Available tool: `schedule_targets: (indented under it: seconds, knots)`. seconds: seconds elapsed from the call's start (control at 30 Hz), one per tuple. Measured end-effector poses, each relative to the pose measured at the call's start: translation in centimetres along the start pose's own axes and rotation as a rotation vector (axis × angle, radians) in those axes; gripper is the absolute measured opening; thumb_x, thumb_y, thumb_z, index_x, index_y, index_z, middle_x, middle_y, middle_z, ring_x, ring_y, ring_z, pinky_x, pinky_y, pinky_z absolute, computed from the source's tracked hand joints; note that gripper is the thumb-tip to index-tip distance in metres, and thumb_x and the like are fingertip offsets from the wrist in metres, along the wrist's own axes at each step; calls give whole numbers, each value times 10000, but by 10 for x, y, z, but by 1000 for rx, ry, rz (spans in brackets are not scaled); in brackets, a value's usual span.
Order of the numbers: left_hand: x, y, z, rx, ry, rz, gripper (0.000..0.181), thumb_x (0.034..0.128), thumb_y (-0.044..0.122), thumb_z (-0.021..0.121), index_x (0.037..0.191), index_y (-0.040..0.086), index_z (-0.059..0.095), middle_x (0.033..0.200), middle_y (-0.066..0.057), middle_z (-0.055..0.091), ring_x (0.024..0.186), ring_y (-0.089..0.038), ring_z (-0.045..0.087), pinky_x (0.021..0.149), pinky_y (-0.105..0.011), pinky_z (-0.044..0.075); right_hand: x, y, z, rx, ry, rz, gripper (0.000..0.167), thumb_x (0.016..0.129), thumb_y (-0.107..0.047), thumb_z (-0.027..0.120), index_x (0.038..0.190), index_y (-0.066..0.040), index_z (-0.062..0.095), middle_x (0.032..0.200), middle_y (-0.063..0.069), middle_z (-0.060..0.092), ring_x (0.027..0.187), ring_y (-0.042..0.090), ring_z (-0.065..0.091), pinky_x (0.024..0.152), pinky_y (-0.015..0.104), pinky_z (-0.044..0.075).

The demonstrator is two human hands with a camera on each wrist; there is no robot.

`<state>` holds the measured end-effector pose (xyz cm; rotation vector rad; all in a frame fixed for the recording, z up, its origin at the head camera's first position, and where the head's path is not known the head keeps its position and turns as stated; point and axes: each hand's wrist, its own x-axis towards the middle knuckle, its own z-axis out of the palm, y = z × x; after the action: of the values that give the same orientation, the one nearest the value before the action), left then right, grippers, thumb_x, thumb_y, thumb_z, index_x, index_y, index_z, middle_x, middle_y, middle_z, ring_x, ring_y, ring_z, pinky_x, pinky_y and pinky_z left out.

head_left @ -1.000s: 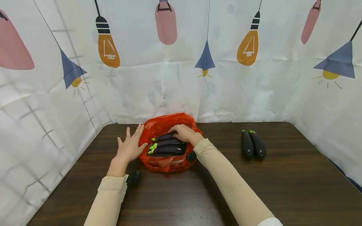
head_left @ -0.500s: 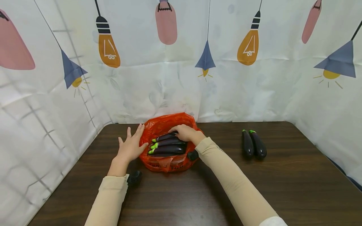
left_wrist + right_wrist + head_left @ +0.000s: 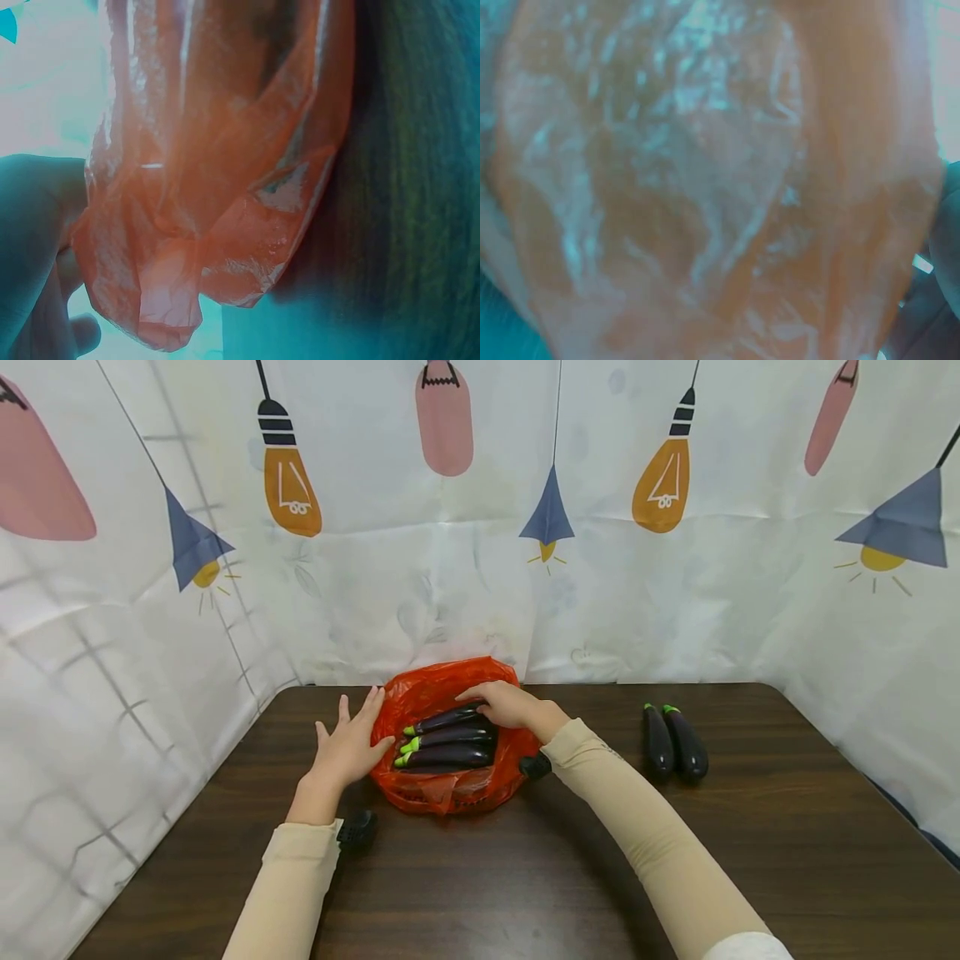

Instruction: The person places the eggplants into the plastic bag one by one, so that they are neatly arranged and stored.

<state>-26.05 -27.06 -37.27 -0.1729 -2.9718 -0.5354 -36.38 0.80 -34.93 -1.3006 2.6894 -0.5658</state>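
1. Eggplants [image 3: 450, 756] lay inside the red bag [image 3: 442, 797]; a loose pair [image 3: 687, 752] lay right of it.
2. Left hand [image 3: 347, 753], spread wide, was at the bag's left; right hand [image 3: 512, 705], fingers loosely extended, its right.
3. Snagged plastic could have tipped it.

Curtained-off space, room type unclear: lamp-print cloth [image 3: 465, 585] walling dark wood-grain table [image 3: 465, 893].

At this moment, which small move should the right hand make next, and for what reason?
I would probably lift the right hand out over the rim of the red bag, toward the two loose eggplants on the table. It appears to grip nothing, several bagged eggplants lie inside, and the left hand is at the bag's left side.
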Motion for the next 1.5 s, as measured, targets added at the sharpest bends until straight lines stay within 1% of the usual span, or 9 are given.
schedule_targets:
  seconds: [0.2,0.37,0.47,0.73,0.87,0.97,1.07,1.37,1.5]
  knots:
    - [-2,1,0,-8,-2,-4,857,1000,282,645,1661,105,128,1707,-147,100,1515,-514,-68,1031,-844,-79,-11,-1,-5,40,26,-48,398,1023,32,560,1408,-42,628,1403,108,623,1280,250,581,1034,367,483]
    - [-2,1,-1,-12,-2,-2,855,1003,281,643,1661,107,126,1707,-144,102,1515,-514,-69,1033,-842,-80,-22,-1,-9,49,53,-80,397,1016,46,553,1393,-40,641,1386,120,632,1043,213,621,806,288,473]
    - [-2,1,-1,-15,-3,1,852,1005,285,641,1661,105,127,1707,-145,103,1513,-518,-65,1032,-844,-78,-32,-1,-13,64,74,-100,403,1006,57,556,1385,-46,650,1373,126,639,943,196,591,738,267,443]
    - [-1,1,-1,-18,3,4,856,998,288,646,1660,106,135,1706,-145,111,1516,-516,-56,1034,-845,-71,-56,-3,-19,115,87,-150,377,1008,18,608,1373,-57,663,1358,100,655,962,181,609,765,279,468]
    - [-1,0,-2,-23,-1,1,860,999,280,645,1661,106,125,1705,-149,106,1513,-521,-56,1032,-844,-77,-66,-8,-22,112,89,-181,377,1004,18,617,1366,-72,670,1343,93,663,1090,236,658,856,306,531]
    - [-1,0,-1,-22,-5,-4,861,1001,282,643,1662,112,118,1707,-142,98,1514,-520,-58,1032,-843,-80,-74,-11,-24,110,97,-203,382,998,29,620,1362,-73,673,1337,102,665,1212,277,634,923,352,551]
    - [0,1,-2,-23,-4,-3,858,1002,283,641,1663,116,119,1708,-137,97,1514,-519,-58,1031,-844,-80,-82,-12,-27,98,123,-221,382,986,43,631,1351,-61,678,1330,112,668,1253,286,613,945,382,552]
    - [0,1,-3,-18,0,-1,856,1004,280,641,1663,119,119,1708,-137,98,1515,-514,-63,1033,-842,-81,-110,-8,-29,76,212,-231,357,977,38,645,1318,-51,697,1247,99,698,1014,234,661,786,387,543]
    - [-1,-1,-1,-20,-4,-3,855,1007,278,640,1664,122,117,1709,-137,93,1515,-513,-66,1031,-842,-84,-124,-6,-31,96,252,-188,341,974,38,652,1304,-32,702,1218,111,707,937,191,661,776,358,548]
